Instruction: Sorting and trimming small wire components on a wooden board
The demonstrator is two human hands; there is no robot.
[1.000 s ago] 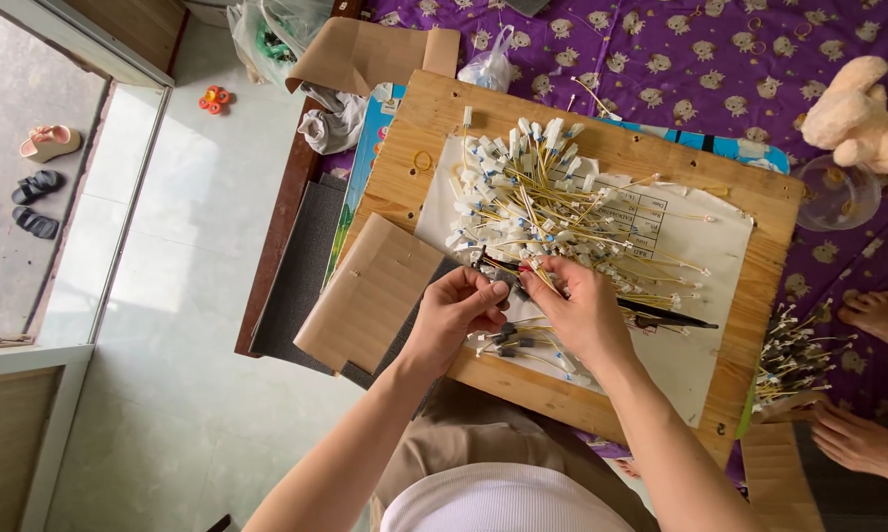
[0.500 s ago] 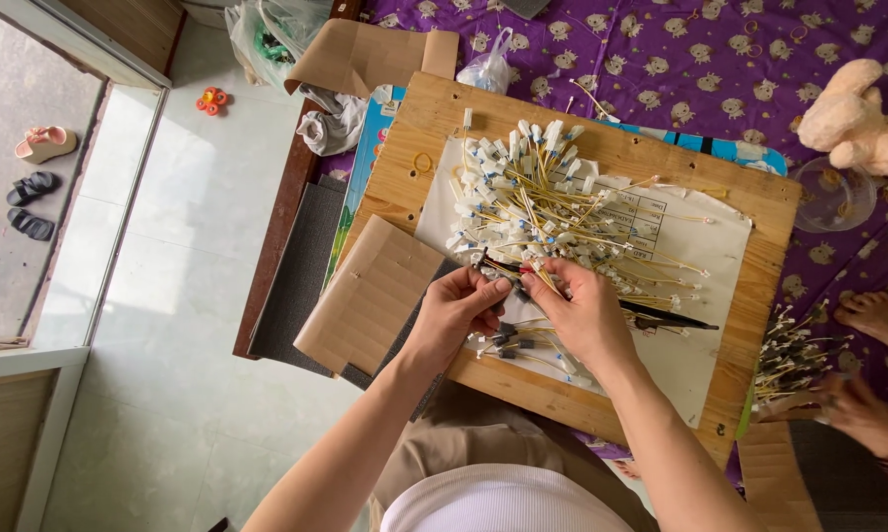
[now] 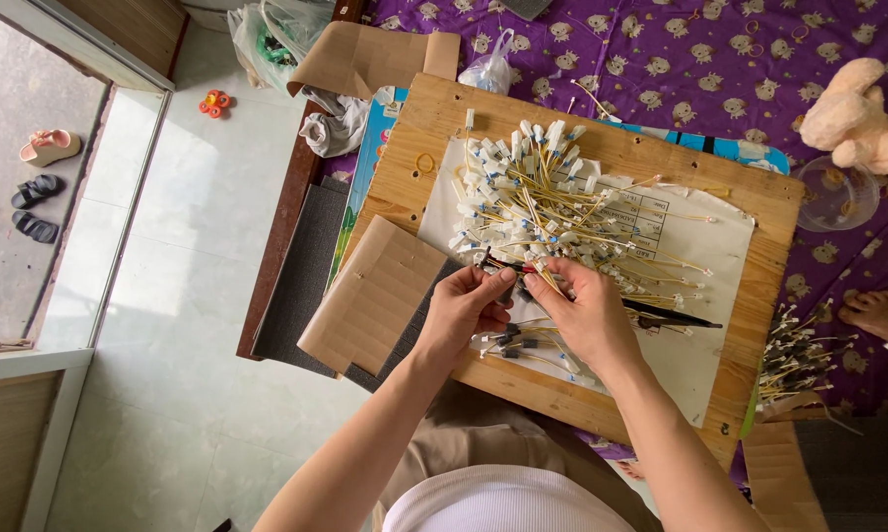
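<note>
Left hand: the left hand [image 3: 461, 307] pinches the connector end of a thin wire lead [image 3: 511, 267] between thumb and fingertips, steadying it.
Right hand: the right hand [image 3: 584, 307] is closed on the same lead from the other side, so both hands work it just above the board.
Wire pile: a heap of yellow leads with white plugs [image 3: 538, 202] lies fanned within reach, on a white paper sheet [image 3: 705, 246].
Surface: a wooden board [image 3: 409, 148] with a cardboard piece [image 3: 375, 296] at its left edge.
Room: a purple patterned cloth [image 3: 720, 59], a plush toy [image 3: 858, 113], pale floor tiles [image 3: 198, 227], and another person's foot [image 3: 883, 315] at the right.
</note>
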